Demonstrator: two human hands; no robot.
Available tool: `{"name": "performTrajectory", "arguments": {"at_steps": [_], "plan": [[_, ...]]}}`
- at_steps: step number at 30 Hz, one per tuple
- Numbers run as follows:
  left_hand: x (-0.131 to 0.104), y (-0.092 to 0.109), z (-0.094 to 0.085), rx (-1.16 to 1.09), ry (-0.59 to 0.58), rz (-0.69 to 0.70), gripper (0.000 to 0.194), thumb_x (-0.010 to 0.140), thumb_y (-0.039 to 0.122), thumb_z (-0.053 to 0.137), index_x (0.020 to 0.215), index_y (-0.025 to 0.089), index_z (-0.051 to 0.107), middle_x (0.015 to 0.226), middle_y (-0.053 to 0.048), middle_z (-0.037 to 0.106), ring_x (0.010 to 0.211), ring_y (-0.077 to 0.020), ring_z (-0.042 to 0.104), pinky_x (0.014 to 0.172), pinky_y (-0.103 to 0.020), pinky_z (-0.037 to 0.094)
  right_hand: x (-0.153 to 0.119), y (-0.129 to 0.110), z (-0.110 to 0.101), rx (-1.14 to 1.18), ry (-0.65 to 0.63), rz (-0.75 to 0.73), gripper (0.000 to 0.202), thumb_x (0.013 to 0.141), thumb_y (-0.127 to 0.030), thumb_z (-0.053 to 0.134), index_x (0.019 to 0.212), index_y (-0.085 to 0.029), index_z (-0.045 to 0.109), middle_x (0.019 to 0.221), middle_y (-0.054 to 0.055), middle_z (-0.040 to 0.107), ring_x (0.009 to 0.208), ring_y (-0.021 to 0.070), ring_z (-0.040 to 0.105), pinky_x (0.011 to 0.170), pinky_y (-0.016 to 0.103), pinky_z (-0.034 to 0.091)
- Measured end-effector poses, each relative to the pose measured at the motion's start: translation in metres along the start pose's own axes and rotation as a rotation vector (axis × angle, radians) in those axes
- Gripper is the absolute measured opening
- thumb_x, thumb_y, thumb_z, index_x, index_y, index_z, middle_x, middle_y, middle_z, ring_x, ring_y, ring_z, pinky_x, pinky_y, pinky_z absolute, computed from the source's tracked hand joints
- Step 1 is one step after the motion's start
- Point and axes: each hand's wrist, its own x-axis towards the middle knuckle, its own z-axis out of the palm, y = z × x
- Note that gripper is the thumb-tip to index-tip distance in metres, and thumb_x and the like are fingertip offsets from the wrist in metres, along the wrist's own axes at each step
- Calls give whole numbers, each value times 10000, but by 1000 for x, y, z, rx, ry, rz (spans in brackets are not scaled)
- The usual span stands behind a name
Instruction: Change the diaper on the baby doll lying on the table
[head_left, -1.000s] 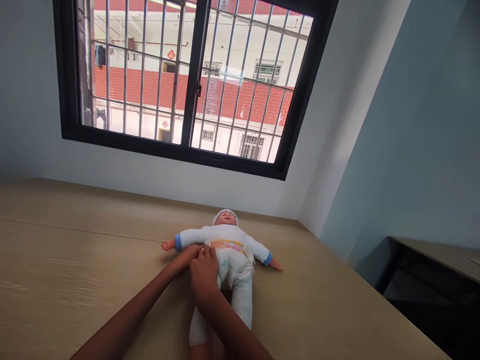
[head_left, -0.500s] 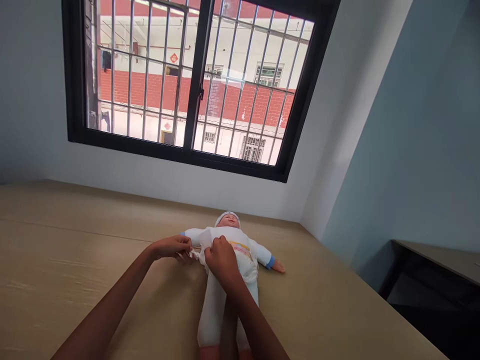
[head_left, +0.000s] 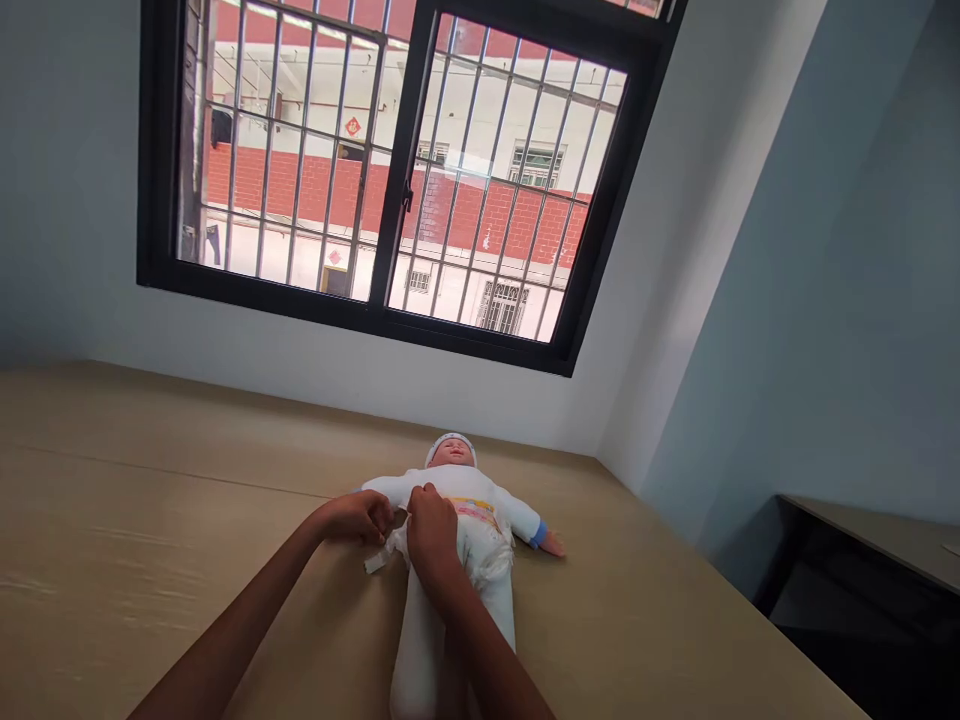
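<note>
A baby doll in white clothes and a white cap lies on its back, head toward the window. Round its waist is a white diaper with a coloured band across the front. My right hand is closed on the diaper's upper front edge, left of the band. Curled at the diaper's left side, my left hand has its fingers closed on the edge there; the exact grip is partly hidden. Below it a loose diaper tab sticks out over the tabletop. My right forearm covers part of the doll's legs.
The doll rests on a wide wooden tabletop that runs to the wall. A barred window with a black frame is above it. At the right, beyond the table's edge, stands a dark desk.
My left hand has moved slightly right, closer to my right hand, and off the tab, which now hangs free below it. My right hand has shifted a little left. The view has tilted slightly.
</note>
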Motion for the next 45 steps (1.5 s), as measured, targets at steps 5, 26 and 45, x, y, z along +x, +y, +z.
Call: {"name": "performTrajectory", "arguments": {"at_steps": [5, 26, 45], "plan": [[4, 3, 14, 209, -19, -125, 282, 370, 264, 721, 434, 191, 457, 403, 49, 424, 487, -131, 431, 472, -236, 288, 6, -1, 4, -41, -40, -18, 298, 904, -43, 435, 1025, -143, 688, 1019, 118, 675, 849, 220, 667, 678, 305, 426], [-40, 67, -9, 130, -8, 116, 297, 660, 462, 594, 784, 202, 523, 754, 23, 525, 599, -111, 451, 503, -214, 330, -20, 1, 6, 43, 149, 8, 293, 939, -101, 397, 978, -154, 683, 1064, 119, 619, 971, 264, 577, 815, 370, 433], [-21, 64, 44, 108, 71, 214, 412, 543, 366, 705, 841, 220, 460, 774, 31, 513, 800, -186, 535, 686, -272, 427, -19, 46, -11, 327, 343, 210, 124, 874, -149, 499, 847, -150, 621, 970, 125, 636, 949, 242, 617, 827, 303, 449]]}}
